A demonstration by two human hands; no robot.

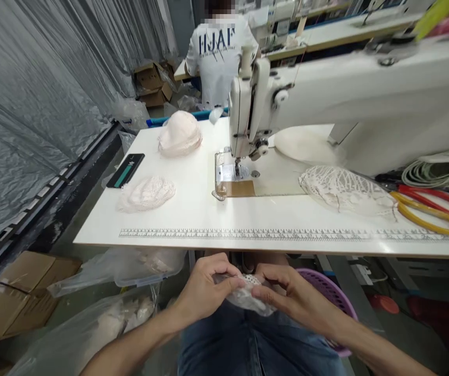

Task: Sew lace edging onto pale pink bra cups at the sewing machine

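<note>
Above my lap, just below the table's front edge, both hands hold a small piece of white lace fabric [250, 297]. My left hand [214, 284] pinches its left side between thumb and fingers. My right hand [283, 287] grips the right side the same way. The piece is bunched, with a dotted mesh part showing between the thumbs; the rest is partly hidden by my fingers. On the table lie a lace cup piece [148, 194] at the left, a stack of pale pink cups [180, 133] behind it, and a white lace piece [345, 190] at the right.
A sewing machine [248, 115] stands on the white table [193, 219], which has a printed ruler [216, 234]. Scissors [432, 209] lie right, a phone [126, 171] left. A purple basket [326, 292], plastic bags [122, 271] and a cardboard box [24, 292] sit below. A person [220, 57] works ahead.
</note>
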